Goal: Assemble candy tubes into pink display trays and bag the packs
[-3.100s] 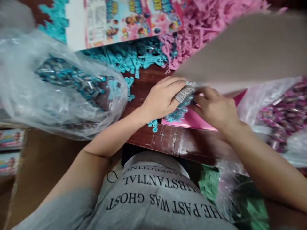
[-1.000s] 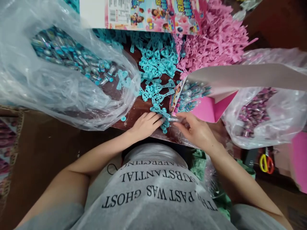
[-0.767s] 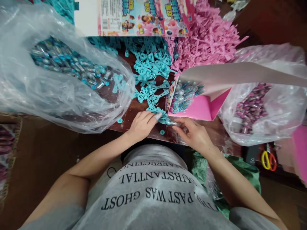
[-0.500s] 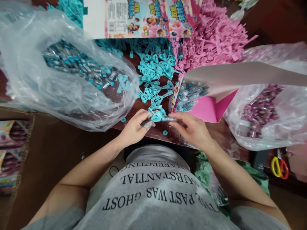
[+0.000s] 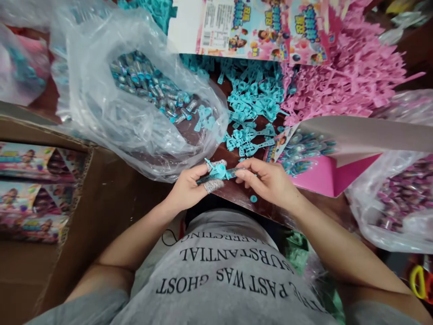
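My left hand (image 5: 187,187) pinches a turquoise plastic piece (image 5: 218,171) between thumb and fingers, which have silvery wrappings on their tips. A slim clear tube (image 5: 232,173) runs beside that piece, towards the right. Its right end is between the closed thumb and fingertips of my right hand (image 5: 270,183). Whether tube and piece are joined I cannot tell. Just beyond the hands lie loose turquoise plastic pieces (image 5: 252,140). A small turquoise disc (image 5: 253,198) rests on the table near the right hand.
At left, a clear bag (image 5: 149,140) holds blue-capped tubes (image 5: 162,90). A pink-lined box (image 5: 352,174) with filled tubes stands right, before a bag of purple tubes (image 5: 402,198). A printed carton (image 5: 250,27), pink pieces (image 5: 355,76), a cardboard box (image 5: 79,194) and scissors (image 5: 417,282) surround these.
The view has turned left, so the table's things appear farther right and the cardboard box shows more. The turquoise piece and tube remain between both hands, which are slightly closer together.
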Demonstrator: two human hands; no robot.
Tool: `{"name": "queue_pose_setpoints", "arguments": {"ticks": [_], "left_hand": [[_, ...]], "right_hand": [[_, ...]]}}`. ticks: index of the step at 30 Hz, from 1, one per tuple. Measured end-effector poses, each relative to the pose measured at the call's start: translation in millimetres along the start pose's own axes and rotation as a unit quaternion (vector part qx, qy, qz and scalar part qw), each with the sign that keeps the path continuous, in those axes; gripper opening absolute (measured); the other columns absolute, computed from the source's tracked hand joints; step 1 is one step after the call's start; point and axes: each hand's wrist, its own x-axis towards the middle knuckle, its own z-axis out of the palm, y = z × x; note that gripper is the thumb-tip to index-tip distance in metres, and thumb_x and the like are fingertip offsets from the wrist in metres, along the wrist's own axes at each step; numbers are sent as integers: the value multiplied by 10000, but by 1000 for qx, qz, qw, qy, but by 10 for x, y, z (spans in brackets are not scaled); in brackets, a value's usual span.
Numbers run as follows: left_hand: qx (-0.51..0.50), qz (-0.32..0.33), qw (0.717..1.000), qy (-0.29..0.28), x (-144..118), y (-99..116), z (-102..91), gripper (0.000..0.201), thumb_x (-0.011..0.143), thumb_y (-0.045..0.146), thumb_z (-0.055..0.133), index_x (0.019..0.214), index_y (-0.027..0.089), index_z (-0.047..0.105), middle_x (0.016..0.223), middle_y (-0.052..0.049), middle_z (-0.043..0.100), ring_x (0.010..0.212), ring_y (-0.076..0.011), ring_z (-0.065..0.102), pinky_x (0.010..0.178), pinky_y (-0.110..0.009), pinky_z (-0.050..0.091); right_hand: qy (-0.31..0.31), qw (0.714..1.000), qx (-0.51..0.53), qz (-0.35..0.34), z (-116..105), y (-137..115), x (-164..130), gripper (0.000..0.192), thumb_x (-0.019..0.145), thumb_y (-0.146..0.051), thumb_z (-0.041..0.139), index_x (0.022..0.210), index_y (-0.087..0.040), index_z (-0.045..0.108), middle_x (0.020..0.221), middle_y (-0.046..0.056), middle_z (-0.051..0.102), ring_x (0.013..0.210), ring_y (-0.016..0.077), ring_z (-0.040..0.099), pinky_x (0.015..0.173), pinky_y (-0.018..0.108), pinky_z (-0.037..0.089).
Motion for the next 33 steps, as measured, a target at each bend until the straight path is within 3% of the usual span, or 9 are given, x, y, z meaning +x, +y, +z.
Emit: {"name": "queue_pose_setpoints", "arguments": {"ticks": [2, 7, 10, 15, 18, 21, 25, 29, 33], "left_hand": [[-4, 0, 1000, 17, -9, -34, -52, 445, 842, 368, 896, 1249, 211, 807, 1258, -108, 811, 1111, -248, 784, 1047, -411, 629], [4, -12, 996, 93, -27, -78, -180, 353, 875, 341, 852, 1194, 195, 815, 1173, -83, 834, 1029, -219, 782, 1008, -379, 620], [36, 2, 991, 126, -61, -69, -248, 295, 892, 336, 817, 1146, 186, 820, 1056, -61, 841, 910, -191, 761, 878, -324, 622], [140, 22, 974, 174, -113, 2, -407, 142, 907, 240, 751, 1021, 180, 810, 975, -38, 815, 850, -175, 709, 826, -294, 577], [101, 18, 981, 167, -130, 14, -505, 218, 930, 253, 724, 1125, 172, 780, 1063, -50, 796, 911, -184, 703, 849, -289, 570], [60, 8, 986, 157, -138, -37, -549, 266, 999, 319, 666, 1198, 175, 768, 1119, -60, 786, 971, -199, 704, 902, -303, 559], [50, -23, 984, 170, -127, -120, -526, 293, 1004, 412, 680, 1144, 181, 794, 999, -30, 777, 950, -205, 701, 918, -318, 557], [-2, -39, 982, 184, -112, -77, -524, 312, 939, 498, 763, 882, 192, 794, 656, 22, 622, 801, -186, 666, 848, -307, 575], [-34, -40, 983, 174, -110, 29, -564, 370, 891, 507, 811, 712, 193, 731, 554, 36, 521, 700, -164, 615, 774, -290, 565]], "right_hand": [[-11, 1000, 2, 7, 28, -29, 84, 411, 1043, -604, 580, 1018, -226, 739, 787, 7, 781, 607, 140, 681, 609, 280, 524], [-22, 998, -37, -54, 87, -118, 274, 463, 987, -521, 693, 1374, -269, 659, 1227, 67, 800, 730, 152, 720, 693, 307, 581], [-44, 994, -79, -64, 120, -217, 422, 271, 1040, -490, 608, 1133, -274, 743, 984, 24, 821, 743, 166, 732, 691, 299, 544], [-173, 977, -126, 14, 112, -387, 932, 653, 1108, -624, 372, 700, -248, 716, 593, 7, 690, 587, 169, 674, 667, 310, 485], [-115, 973, -197, 31, 150, -460, 1436, 633, 1112, -632, 339, 912, -247, 800, 799, 54, 784, 783, 232, 745, 757, 352, 522], [-15, 954, -301, 4, 344, -504, 1977, 426, 1075, -531, 517, 1259, -231, 758, 1186, 114, 802, 1092, 324, 737, 903, 428, 542], [-73, 926, -371, 1, 719, -554, 2485, 414, 1052, -194, 475, 1403, -124, 684, 1412, 214, 696, 1270, 366, 672, 1004, 445, 520], [-108, 917, -383, 2, 792, -609, 2506, 480, 971, -41, 434, 1355, -103, 716, 1432, 234, 658, 1241, 363, 681, 986, 429, 523], [-66, 956, -276, -81, 414, -561, 1974, 404, 959, -146, 561, 1339, -170, 696, 1343, 154, 689, 1117, 293, 704, 996, 431, 550]]}}
